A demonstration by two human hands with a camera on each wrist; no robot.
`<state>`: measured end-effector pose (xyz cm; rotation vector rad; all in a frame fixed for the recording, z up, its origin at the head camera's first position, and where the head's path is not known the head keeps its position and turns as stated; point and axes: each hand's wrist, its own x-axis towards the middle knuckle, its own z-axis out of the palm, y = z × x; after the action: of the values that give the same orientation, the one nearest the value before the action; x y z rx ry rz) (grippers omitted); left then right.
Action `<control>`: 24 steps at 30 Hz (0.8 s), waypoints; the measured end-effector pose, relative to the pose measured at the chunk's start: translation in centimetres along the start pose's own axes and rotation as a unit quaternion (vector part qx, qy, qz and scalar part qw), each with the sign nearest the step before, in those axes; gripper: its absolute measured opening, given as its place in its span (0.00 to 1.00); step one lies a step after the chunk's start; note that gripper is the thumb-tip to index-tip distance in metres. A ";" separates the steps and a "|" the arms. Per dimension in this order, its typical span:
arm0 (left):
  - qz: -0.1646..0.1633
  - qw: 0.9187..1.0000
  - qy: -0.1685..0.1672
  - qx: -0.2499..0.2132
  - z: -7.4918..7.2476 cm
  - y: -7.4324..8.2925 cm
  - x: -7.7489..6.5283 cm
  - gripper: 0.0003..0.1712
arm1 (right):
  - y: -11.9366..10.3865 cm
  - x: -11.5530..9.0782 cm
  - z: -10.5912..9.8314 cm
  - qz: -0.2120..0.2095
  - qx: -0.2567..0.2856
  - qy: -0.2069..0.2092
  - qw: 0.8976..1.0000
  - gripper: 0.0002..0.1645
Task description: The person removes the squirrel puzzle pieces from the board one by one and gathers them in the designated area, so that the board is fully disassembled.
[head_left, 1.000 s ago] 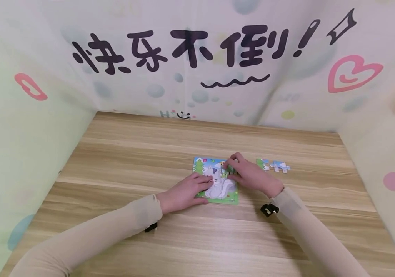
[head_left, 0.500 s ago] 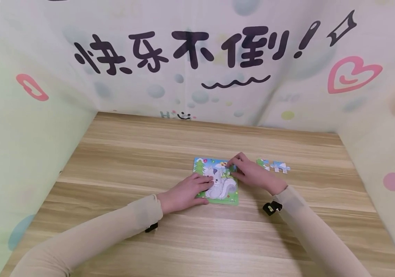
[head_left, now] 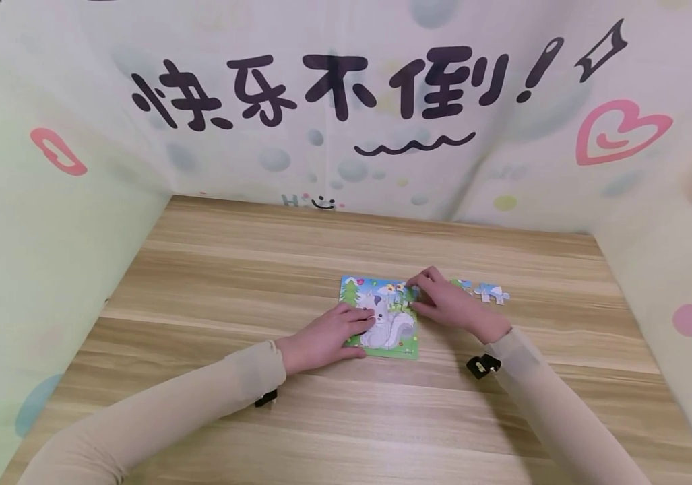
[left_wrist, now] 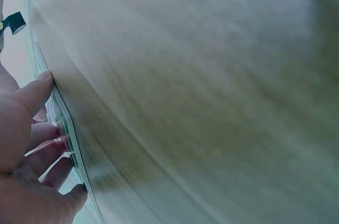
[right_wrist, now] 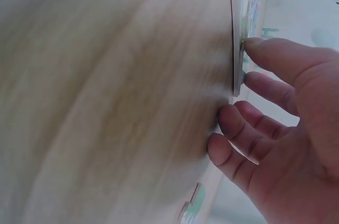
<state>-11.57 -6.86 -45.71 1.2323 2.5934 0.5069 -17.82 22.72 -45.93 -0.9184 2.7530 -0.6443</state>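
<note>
A jigsaw puzzle (head_left: 391, 337) with a grey squirrel, a green tree and blue sky lies flat on the table in the head view. My left hand (head_left: 329, 335) rests on its left side with extended fingers, the thumb near the lower edge. At the upper right part my right hand (head_left: 445, 301) holds a green puzzle piece (head_left: 412, 294) between thumb and forefinger, low against the puzzle. Most of that piece is hidden by the fingers. The right wrist view shows the thumb (right_wrist: 265, 52) and forefinger touching the puzzle's top, with the other fingers curled by its edge.
Two loose pieces lie right of the puzzle: a green one (head_left: 459, 284), partly behind the right hand, and a blue and white one (head_left: 492, 293). The wood-grain table (head_left: 248, 249) is bounded by printed cloth walls (head_left: 230, 162) at back and sides.
My right hand has shifted slightly right, from the puzzle's upper middle towards its right edge, uncovering more of the picture there. The left hand stays in place.
</note>
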 end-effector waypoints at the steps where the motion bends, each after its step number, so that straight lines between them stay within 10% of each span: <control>1: 0.000 1.000 0.000 0.000 0.0 0.0 0.0 0.37 | 0.0 -0.1 0.0 0.003 -0.002 -0.002 1.000 0.22; 24: 0.004 1.000 0.001 -0.003 0.3 -0.3 0.1 0.37 | -1.6 0.4 0.0 0.041 -0.087 -0.020 0.995 0.30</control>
<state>-11.76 -6.90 -46.10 1.2403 2.5882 0.5164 -17.27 21.32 -45.24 -0.8352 2.8281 -0.3724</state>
